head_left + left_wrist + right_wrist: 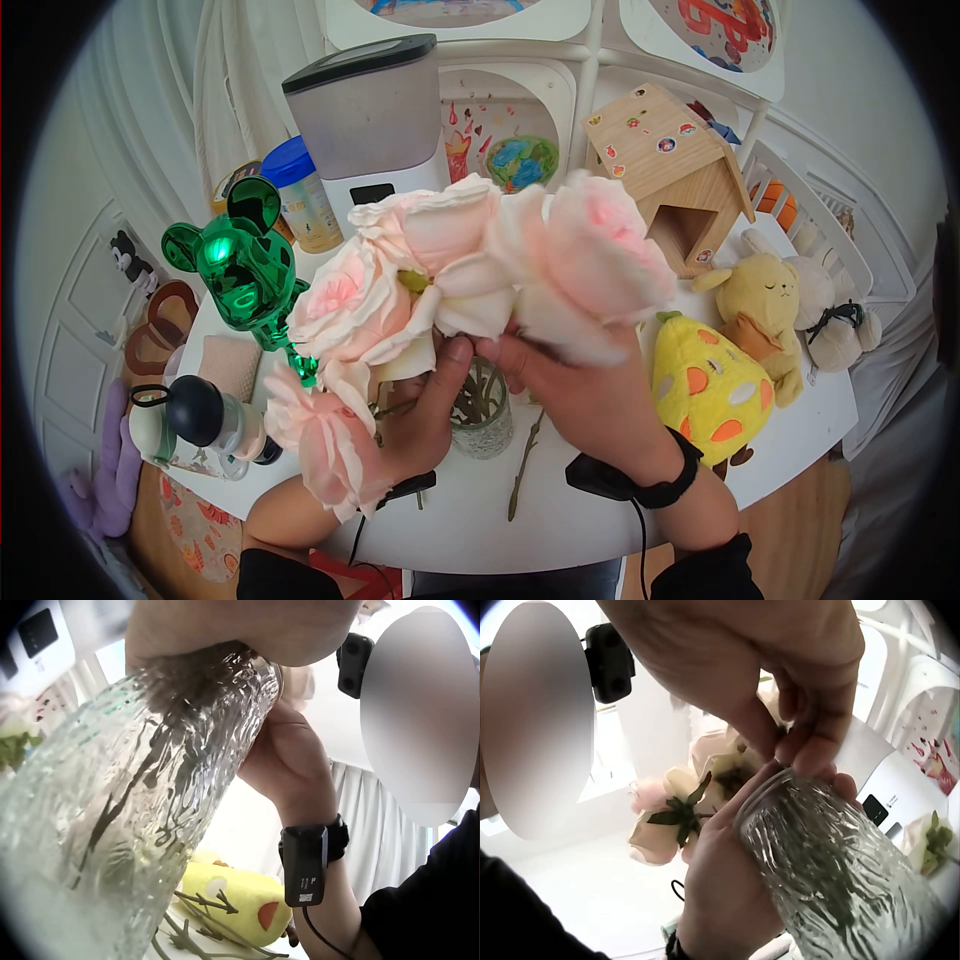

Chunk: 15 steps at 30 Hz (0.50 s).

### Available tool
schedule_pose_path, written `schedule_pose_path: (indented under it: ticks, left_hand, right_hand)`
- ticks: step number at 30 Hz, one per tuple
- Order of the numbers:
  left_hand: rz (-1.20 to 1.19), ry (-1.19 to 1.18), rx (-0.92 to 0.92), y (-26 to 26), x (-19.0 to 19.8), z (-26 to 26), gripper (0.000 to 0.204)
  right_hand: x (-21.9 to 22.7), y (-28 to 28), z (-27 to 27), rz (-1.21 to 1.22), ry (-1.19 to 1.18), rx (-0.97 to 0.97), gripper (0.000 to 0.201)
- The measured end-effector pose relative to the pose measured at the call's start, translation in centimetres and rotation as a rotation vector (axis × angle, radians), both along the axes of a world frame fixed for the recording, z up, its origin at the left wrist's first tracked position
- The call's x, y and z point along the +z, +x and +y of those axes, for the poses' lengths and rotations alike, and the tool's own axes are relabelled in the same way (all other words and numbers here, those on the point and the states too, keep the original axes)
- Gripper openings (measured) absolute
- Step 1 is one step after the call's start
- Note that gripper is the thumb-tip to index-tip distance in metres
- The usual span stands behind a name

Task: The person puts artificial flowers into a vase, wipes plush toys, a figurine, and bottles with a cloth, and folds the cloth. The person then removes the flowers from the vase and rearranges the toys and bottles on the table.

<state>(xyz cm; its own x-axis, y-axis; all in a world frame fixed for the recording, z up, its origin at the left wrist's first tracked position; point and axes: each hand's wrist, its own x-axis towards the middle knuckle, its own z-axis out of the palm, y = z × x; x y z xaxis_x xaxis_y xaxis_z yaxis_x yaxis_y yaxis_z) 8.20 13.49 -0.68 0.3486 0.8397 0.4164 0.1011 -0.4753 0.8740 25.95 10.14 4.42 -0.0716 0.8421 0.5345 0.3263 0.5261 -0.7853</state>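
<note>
Handling of cut flowers at a vase, seen from the head and both wrists. The clear, ripple-textured cylindrical glass vase (482,437) stands near the front of the white bench (600,500), with brown-green stems inside it. The left hand (430,410) has its grip curled round the vase's upper rim. The right hand (578,395) is just above the mouth, its grip closed in a fingertip pinch on the stem of a large pale pink rose (610,235), which is blurred. Further creamy-pink, full-petalled roses (345,310) spread above and beside the left hand, covering part of it. A thin bare brown stem (525,465) lies on the bench to the right of the vase. Flanking the work are a shiny metallic green bear figure (232,270), left, and a yellow plush toy with orange and white spots (712,388), right.
</note>
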Motion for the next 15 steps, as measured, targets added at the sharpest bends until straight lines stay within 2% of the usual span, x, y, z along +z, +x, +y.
schedule_pose_path:
  ticks: [2, 3, 4, 6, 7, 10, 11, 12, 14, 15]
  left_hand:
    - [0.064, -0.065, -0.038, -0.3, -0.1, 0.1, 0.041]
    - [0.068, -0.066, -0.045, -0.5, 0.0, 0.1, 0.041]
    - [0.170, -0.016, -0.039, -0.8, 0.0, 0.0, 0.041]
    - [0.372, 0.089, -0.027, -1.1, 0.2, -0.2, 0.040]
    - [0.339, -0.001, -0.007, -0.9, 0.6, -0.3, 0.038]
    - [0.237, -0.001, 0.002, -0.7, -0.1, -0.3, 0.037]
    - [0.258, 0.200, -0.197, -0.7, 1.4, 1.2, 0.019]
    - [0.266, 0.200, -0.211, -1.8, -0.1, 1.5, 0.019]
    - [0.646, 0.566, 0.260, -4.4, -5.4, 1.5, 0.046]
    - [0.662, 0.598, 0.302, -4.9, -6.1, 1.7, 0.051]
  right_hand:
    - [0.0, 0.0, 0.1, 0.411, -0.413, 0.087, 0.042]
    - [-0.2, 0.1, 0.0, 0.264, -0.370, 0.064, 0.038]
    - [-0.2, 0.3, 0.0, 0.270, -0.371, 0.057, 0.038]
    - [-0.1, 0.4, -0.1, -0.014, 0.006, 0.041, 0.031]
    - [0.0, 0.0, 0.2, -0.031, 0.186, -0.003, 0.034]
    - [0.1, 0.7, 0.3, 0.065, 0.056, 0.055, 0.030]
    - [-0.1, 0.9, 0.2, 0.075, 0.053, 0.038, 0.030]
    - [-0.3, 1.0, 0.2, 0.130, -0.014, 0.066, 0.029]
    - [-0.7, 0.7, 0.7, 0.190, -0.072, 0.094, 0.028]
    - [-1.0, 0.1, 1.2, 0.214, 0.104, 0.072, 0.026]
